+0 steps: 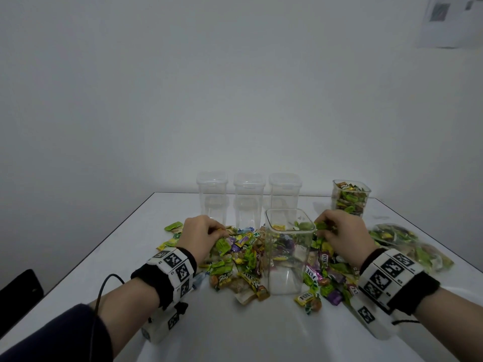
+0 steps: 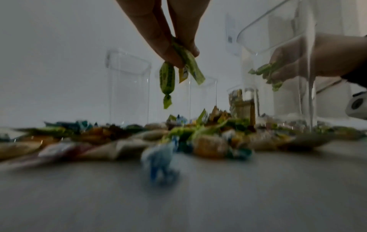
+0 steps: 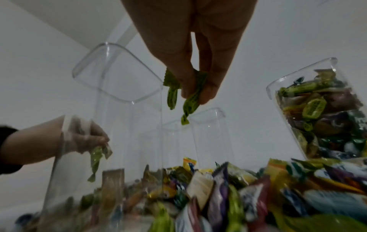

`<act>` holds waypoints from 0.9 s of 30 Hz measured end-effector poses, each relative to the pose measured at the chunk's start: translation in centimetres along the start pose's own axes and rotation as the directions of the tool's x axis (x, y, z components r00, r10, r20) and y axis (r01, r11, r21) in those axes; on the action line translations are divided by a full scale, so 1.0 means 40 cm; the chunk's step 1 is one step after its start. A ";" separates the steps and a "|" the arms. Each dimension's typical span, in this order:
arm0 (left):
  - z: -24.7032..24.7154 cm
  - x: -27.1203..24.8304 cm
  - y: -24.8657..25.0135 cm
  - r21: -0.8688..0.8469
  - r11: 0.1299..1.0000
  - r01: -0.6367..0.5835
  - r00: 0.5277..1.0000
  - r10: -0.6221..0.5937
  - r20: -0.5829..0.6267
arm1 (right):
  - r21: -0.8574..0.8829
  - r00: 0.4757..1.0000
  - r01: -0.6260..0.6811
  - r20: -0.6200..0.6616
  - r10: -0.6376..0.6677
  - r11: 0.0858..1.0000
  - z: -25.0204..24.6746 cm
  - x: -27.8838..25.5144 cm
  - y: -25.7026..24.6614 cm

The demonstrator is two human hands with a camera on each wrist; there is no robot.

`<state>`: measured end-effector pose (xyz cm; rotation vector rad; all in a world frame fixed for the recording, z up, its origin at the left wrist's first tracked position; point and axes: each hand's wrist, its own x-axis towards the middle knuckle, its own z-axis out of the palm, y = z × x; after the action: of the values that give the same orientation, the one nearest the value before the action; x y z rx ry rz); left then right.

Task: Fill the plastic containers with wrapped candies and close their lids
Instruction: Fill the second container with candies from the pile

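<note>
on the white table (image 1: 261, 335) an open clear container (image 1: 288, 254) stands upright in the middle of a loose pile of wrapped candies (image 1: 235, 259), with only a few sweets inside it. the left hand (image 1: 202, 235) hovers over the pile just left of that container, fingertips (image 2: 172, 58) pinched on a small bunch of green and yellow wrapped candies (image 2: 178, 70) that dangle clear of the heap. the right hand (image 1: 342, 235) is just beside the container's right rim, near its top edge, its fingers closed on green wrapped candies (image 3: 184, 95) of its own — these too hang free in the air. behind the pile three empty clear containers (image 1: 248, 199) stand in a row near the table's far edge, close together; whether lids sit on them i cannot tell. far right stands a fourth container (image 1: 350, 197), open on top and packed full of candies. a clear bag of candies (image 1: 407, 244) lies on the table to the right of the right hand. both wrists wear black bands with white marker blocks (image 1: 175, 267) — a thin black cable (image 1: 104, 288) loops up by the left forearm.
</note>
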<state>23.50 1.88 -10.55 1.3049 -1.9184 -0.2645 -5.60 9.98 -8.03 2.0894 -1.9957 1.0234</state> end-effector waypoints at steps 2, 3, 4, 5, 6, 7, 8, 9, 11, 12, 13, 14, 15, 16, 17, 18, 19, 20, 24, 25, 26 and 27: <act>-0.013 -0.001 0.008 -0.045 0.999 -0.008 0.998 0.005 -0.063 | 0.019 0.999 -0.011 -0.036 0.012 1.000 -0.015 0.005 -0.006; -0.023 -0.001 0.015 -0.078 0.997 -0.016 0.995 0.008 -0.099 | 0.029 0.998 -0.023 -0.057 0.025 0.999 -0.025 0.009 -0.009; -0.036 0.000 0.024 -0.113 0.993 -0.031 0.990 0.015 -0.140 | 0.043 0.996 -0.038 -0.078 0.041 0.998 -0.037 0.012 -0.012; -0.050 0.002 0.037 -0.154 0.987 -0.048 0.983 0.019 -0.184 | 0.063 0.994 -0.052 -0.096 0.058 0.997 -0.050 0.017 -0.016; -0.066 0.004 0.053 -0.207 0.976 -0.064 0.974 0.016 -0.228 | 0.087 0.991 -0.063 -0.113 0.073 0.994 -0.064 0.021 -0.019; -0.084 0.007 0.073 -0.273 0.959 -0.079 0.965 0.005 -0.262 | 0.113 0.987 -0.073 -0.132 0.088 0.991 -0.079 0.025 -0.024; -0.102 0.011 0.098 -0.348 0.933 -0.096 0.958 -0.008 -0.285 | 0.137 0.983 -0.081 -0.155 0.102 0.987 -0.094 0.030 -0.030; -0.119 0.016 0.126 -0.423 0.898 -0.119 0.954 -0.015 -0.300 | 0.159 0.977 -0.084 -0.179 0.113 0.984 -0.108 0.035 -0.037; -0.149 0.027 0.186 -0.535 0.825 -0.180 0.948 0.000 -0.320 | 0.210 0.967 -0.074 -0.225 0.122 0.975 -0.133 0.044 -0.053; -0.159 0.033 0.215 -0.567 0.795 -0.216 0.944 0.021 -0.330 | 0.241 0.961 -0.065 -0.246 0.126 0.968 -0.144 0.049 -0.061; -0.166 0.039 0.243 -0.590 0.768 -0.251 0.939 0.046 -0.340 | 0.271 0.955 -0.056 -0.267 0.131 0.961 -0.153 0.053 -0.069; -0.169 0.045 0.268 -0.611 0.740 -0.280 0.936 0.070 -0.345 | 0.300 0.949 -0.048 -0.284 0.138 0.953 -0.161 0.057 -0.078; -0.166 0.051 0.291 -0.632 0.714 -0.300 0.936 0.091 -0.341 | 0.331 0.944 -0.042 -0.297 0.146 0.943 -0.167 0.061 -0.088; -0.158 0.057 0.312 -0.651 0.694 -0.307 0.939 0.110 -0.324 | 0.367 0.940 -0.037 -0.304 0.157 0.930 -0.170 0.064 -0.097; -0.144 0.062 0.331 -0.668 0.682 -0.298 0.947 0.126 -0.294 | 0.407 0.938 -0.032 -0.303 0.168 0.913 -0.173 0.066 -0.104; -0.126 0.064 0.347 -0.680 0.679 -0.277 0.958 0.138 -0.252 | 0.449 0.938 -0.028 -0.298 0.180 0.893 -0.174 0.070 -0.111; -0.105 0.064 0.360 -0.686 0.685 -0.246 0.968 0.146 -0.202 | 0.489 0.938 -0.029 -0.288 0.193 0.872 -0.174 0.072 -0.116; -0.082 0.063 0.369 -0.684 0.698 -0.210 0.978 0.150 -0.146 | 0.523 0.938 -0.032 -0.278 0.206 0.852 -0.173 0.074 -0.119; -0.018 0.047 0.364 -0.676 0.734 -0.063 0.983 0.164 0.087 | 0.596 0.937 -0.036 -0.258 0.234 0.802 -0.162 0.074 -0.124; -0.010 0.044 0.356 -0.659 0.750 -0.051 0.981 0.162 0.109 | 0.607 0.937 -0.039 -0.253 0.240 0.794 -0.159 0.072 -0.124; -0.006 0.043 0.349 -0.636 0.770 -0.052 0.980 0.162 0.115 | 0.616 0.937 -0.043 -0.248 0.246 0.787 -0.156 0.070 -0.122; -0.004 0.042 0.343 -0.608 0.791 -0.063 0.980 0.164 0.112 | 0.622 0.937 -0.047 -0.244 0.250 0.782 -0.155 0.067 -0.118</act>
<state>13.79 6.64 -1.94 0.7476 -1.8103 -0.8674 -3.98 11.40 -0.08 1.8252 -1.8447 2.1253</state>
